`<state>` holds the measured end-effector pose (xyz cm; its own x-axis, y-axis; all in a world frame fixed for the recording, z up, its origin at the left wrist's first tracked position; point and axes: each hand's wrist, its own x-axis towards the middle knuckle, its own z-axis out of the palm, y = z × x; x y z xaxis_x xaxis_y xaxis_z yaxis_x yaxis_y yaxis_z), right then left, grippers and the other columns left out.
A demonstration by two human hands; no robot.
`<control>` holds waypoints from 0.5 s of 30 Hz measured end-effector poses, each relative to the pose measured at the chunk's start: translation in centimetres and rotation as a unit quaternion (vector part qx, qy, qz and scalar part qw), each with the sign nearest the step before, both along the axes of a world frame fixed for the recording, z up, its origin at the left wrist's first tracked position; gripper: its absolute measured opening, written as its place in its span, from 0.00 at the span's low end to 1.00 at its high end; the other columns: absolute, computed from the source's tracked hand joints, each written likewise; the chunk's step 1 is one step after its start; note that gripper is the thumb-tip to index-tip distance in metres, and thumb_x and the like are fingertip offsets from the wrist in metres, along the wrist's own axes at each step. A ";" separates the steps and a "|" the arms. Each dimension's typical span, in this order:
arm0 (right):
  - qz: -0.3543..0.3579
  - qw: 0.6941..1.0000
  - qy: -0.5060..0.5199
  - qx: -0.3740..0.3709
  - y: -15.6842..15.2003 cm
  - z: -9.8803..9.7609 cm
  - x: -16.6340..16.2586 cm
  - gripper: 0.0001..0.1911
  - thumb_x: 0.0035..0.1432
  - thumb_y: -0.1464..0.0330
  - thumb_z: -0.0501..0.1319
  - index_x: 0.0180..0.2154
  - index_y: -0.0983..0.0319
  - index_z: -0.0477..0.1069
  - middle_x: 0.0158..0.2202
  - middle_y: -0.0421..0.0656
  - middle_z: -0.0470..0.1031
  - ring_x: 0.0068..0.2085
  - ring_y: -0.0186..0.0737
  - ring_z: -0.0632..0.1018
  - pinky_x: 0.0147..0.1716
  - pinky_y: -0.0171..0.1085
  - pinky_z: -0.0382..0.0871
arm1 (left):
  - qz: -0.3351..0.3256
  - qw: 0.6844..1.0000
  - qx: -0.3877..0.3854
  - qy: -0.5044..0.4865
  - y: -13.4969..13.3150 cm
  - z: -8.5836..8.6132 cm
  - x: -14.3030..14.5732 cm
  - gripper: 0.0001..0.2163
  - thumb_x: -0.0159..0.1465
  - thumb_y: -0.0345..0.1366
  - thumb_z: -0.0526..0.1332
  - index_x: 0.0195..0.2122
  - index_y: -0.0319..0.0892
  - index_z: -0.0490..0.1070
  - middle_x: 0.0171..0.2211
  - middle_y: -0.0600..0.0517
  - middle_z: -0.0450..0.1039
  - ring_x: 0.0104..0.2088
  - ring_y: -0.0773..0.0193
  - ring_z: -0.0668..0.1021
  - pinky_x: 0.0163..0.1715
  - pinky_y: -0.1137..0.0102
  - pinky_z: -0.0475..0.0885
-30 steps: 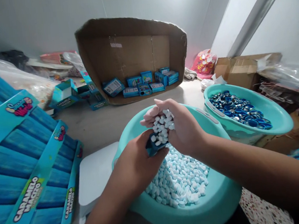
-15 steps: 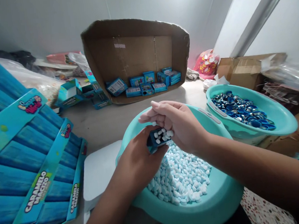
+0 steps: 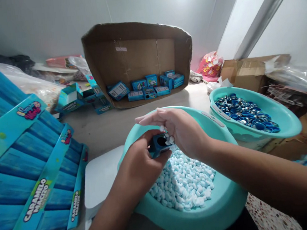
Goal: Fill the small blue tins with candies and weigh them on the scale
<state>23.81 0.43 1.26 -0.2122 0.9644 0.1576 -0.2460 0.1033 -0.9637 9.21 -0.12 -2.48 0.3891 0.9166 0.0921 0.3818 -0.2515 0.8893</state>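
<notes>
My left hand (image 3: 140, 159) is wrapped round a small blue candy box (image 3: 155, 147), held over the near teal tub (image 3: 206, 221). A dark round hole shows in the box's upturned face. Cupped against the box's right side, my right hand (image 3: 185, 132) holds a few small white candies (image 3: 169, 140) at its palm, close to the hole. Its fingers reach over the top of the box. Below both hands, a heap of pale blue and white candies (image 3: 188, 183) lies in the tub. The inside of the box is too dark to make out.
A second teal tub (image 3: 288, 123) with blue-and-silver caps stands at right. Behind, a cardboard box (image 3: 138, 59) on its side holds several blue candy boxes (image 3: 151, 92). Blue display trays (image 3: 35, 154) fill the left, beside a white flat-topped object (image 3: 102, 176).
Candies that lay across the box top have gone from over the hole, which now shows. A few remain at my right palm. My right fingers have flattened over the box.
</notes>
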 end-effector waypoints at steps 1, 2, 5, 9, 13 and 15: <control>0.002 1.000 0.004 -0.001 0.0 0.0 -0.1 0.18 0.64 0.58 0.56 0.36 0.62 0.80 0.44 0.46 0.82 0.52 0.45 0.78 0.59 0.46 0.67 | 0.005 1.000 -0.002 -0.002 0.0 0.1 -0.1 0.16 0.58 0.39 0.68 0.47 0.48 0.72 0.41 0.53 0.79 0.42 0.55 0.80 0.43 0.59 0.75; 0.004 1.000 0.009 0.001 0.0 0.1 -0.1 0.18 0.65 0.57 0.57 0.37 0.62 0.80 0.44 0.47 0.82 0.52 0.45 0.78 0.59 0.46 0.67 | 0.009 1.000 -0.002 -0.006 -0.1 0.1 -0.1 0.16 0.58 0.39 0.69 0.47 0.48 0.72 0.40 0.53 0.79 0.42 0.55 0.80 0.43 0.59 0.75; 0.006 1.000 0.017 0.018 -0.1 0.2 -0.2 0.18 0.66 0.56 0.58 0.40 0.63 0.79 0.45 0.47 0.81 0.52 0.45 0.79 0.59 0.46 0.68 | 0.008 1.000 0.009 -0.021 -0.1 0.3 -0.2 0.16 0.58 0.38 0.68 0.47 0.47 0.72 0.41 0.53 0.79 0.42 0.56 0.80 0.43 0.61 0.75; 0.011 0.998 -0.012 0.063 0.0 -0.2 -0.3 0.18 0.69 0.55 0.55 0.45 0.59 0.77 0.53 0.44 0.78 0.58 0.43 0.75 0.63 0.45 0.63 | -0.019 1.000 0.014 -0.013 -0.1 0.2 -0.1 0.15 0.59 0.38 0.68 0.47 0.47 0.72 0.40 0.54 0.79 0.40 0.59 0.80 0.40 0.65 0.75; 0.010 0.993 -0.037 0.113 0.2 -0.7 -0.4 0.20 0.71 0.55 0.50 0.49 0.58 0.74 0.57 0.42 0.75 0.62 0.42 0.71 0.64 0.44 0.62 | -0.031 0.999 -0.003 -0.007 -0.1 0.0 0.0 0.15 0.59 0.39 0.68 0.47 0.47 0.72 0.40 0.54 0.78 0.38 0.59 0.80 0.38 0.66 0.75; 0.008 0.992 -0.028 0.126 0.3 -0.7 -0.5 0.20 0.71 0.54 0.49 0.49 0.58 0.73 0.58 0.43 0.74 0.63 0.41 0.71 0.64 0.44 0.62 | -0.014 1.000 -0.006 0.002 -0.1 0.0 0.1 0.15 0.59 0.39 0.69 0.47 0.47 0.72 0.40 0.54 0.79 0.39 0.58 0.80 0.39 0.65 0.75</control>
<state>23.35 0.74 0.57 -0.2429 0.8920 0.3811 -0.1959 0.3397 -0.9199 9.31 -0.25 -2.48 0.4158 0.9060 0.0797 0.3779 -0.2518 0.8910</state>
